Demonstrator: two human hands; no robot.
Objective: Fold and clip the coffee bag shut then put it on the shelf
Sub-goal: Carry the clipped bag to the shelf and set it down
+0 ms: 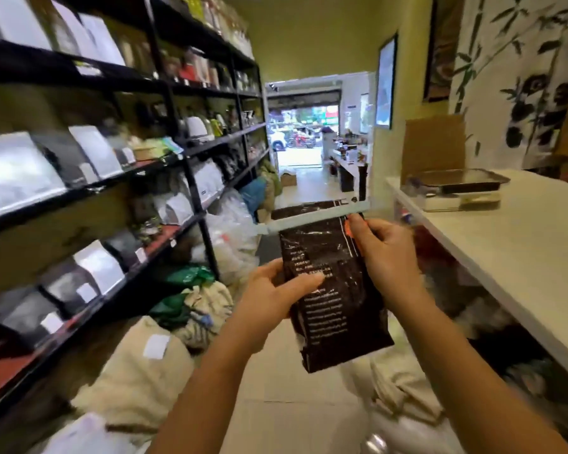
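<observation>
Now the bag [335,290] hangs upright in the aisle between the shelf [89,188] on the left and the worktop [505,244] on the right, its folded top crossed by a pale clip [312,217] that looks seated. The left hand [276,296] closes its grip on the bag's middle edge, thumb over the front, and the right hand [384,247] pinches the upper right edge just under the clip. Best, I judge, to keep both holds below the clip and slide the bag flat-bottomed into a gap on the shelf.

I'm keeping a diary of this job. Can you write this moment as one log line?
bag: held up, both hands | clip: across folded top | left hand: mid bag | right hand: upper edge | shelf: not reached
</observation>
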